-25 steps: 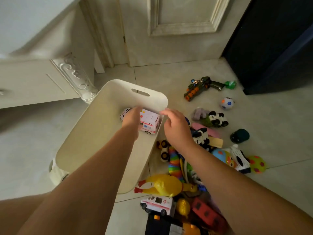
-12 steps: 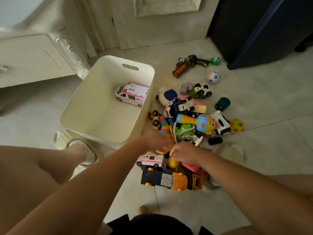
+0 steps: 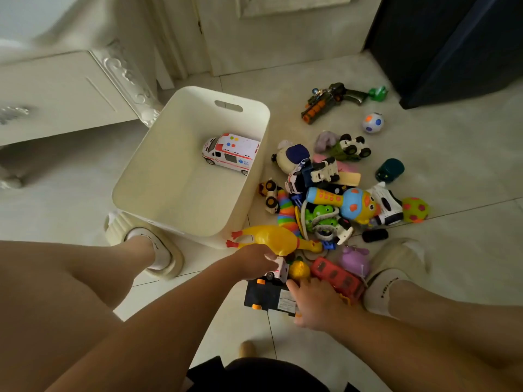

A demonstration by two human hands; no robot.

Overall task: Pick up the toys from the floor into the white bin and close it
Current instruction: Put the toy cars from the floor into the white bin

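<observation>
White plastic shows between the fingers of the left hand [image 3: 256, 261], which is curled around a small toy ambulance [image 3: 278, 271] at the near edge of the pile, while the right hand [image 3: 317, 302] lies spread and open over the black toy truck [image 3: 267, 297], pressing on it rather than clasping it, probably to take both in one trip. Just beyond them the yellow rubber chicken [image 3: 271, 239] lies against the wall of the white bin [image 3: 254, 176], which stands open on the floor with one larger ambulance [image 3: 230, 152] inside. No lid is in view, and the person's slippered feet crowd the pile on both sides.
</observation>
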